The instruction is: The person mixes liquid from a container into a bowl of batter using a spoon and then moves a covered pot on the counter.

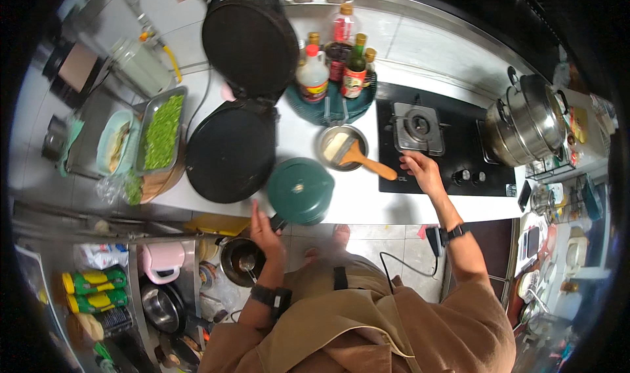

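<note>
Before me on the white counter (354, 205), my left hand (267, 233) is at the black handle (278, 222) of a green pot (299, 188). Some of its fingers stretch past the handle; whether they grip it is hidden. My right hand (424, 173) hovers over the front left of the black gas cooktop (462, 127), fingers bent and slightly apart, with nothing visible in them. Just left of it is the wooden handle of a wide brush (362, 156). The bristles rest in a small metal bowl (362, 133).
An electric griddle (231, 156) stands with its lid (250, 48) raised. Chopped greens fill a tray (182, 122) at the left. Several sauce bottles (353, 75) stand on a green rack (339, 112). A stacked steamer (524, 119) occupies the cooktop's right side.
</note>
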Available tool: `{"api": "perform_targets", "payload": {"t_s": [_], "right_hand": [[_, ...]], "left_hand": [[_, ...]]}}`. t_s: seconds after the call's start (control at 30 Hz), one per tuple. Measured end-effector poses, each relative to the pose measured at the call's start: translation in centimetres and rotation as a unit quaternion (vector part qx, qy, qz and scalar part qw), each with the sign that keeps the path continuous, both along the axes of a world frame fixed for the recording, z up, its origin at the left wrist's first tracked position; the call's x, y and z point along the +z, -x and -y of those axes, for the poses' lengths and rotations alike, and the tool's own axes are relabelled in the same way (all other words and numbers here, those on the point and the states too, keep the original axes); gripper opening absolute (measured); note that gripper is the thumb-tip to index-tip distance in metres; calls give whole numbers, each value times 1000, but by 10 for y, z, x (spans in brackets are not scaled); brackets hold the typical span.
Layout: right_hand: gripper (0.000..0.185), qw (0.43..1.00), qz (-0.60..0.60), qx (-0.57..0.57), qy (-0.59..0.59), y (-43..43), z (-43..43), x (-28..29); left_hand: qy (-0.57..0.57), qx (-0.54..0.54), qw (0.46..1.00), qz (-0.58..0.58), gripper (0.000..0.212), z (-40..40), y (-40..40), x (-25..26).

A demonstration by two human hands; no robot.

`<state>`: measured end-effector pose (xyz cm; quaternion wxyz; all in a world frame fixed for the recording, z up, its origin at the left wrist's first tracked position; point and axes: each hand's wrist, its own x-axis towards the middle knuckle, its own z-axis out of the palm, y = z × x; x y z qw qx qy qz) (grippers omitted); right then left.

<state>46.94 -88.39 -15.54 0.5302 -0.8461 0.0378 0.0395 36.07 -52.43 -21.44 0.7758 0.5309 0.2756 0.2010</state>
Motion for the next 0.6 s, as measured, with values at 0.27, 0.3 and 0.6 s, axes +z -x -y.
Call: {"api": "perform_targets", "payload": {"t_s": [0.27, 0.3, 0.6], "right_hand": [[31, 996, 31, -71, -54, 103, -49, -17], [32, 995, 28, -79, -46, 115, -51, -19], [33, 994, 0, -104, -21, 188, -77, -32]], "left_hand": [[-26, -126, 992, 5, 40, -10, 11, -10], [-21, -140, 990, -5, 40, -11, 8, -11], [-57, -164, 981, 91, 42, -16, 3, -27]]}}
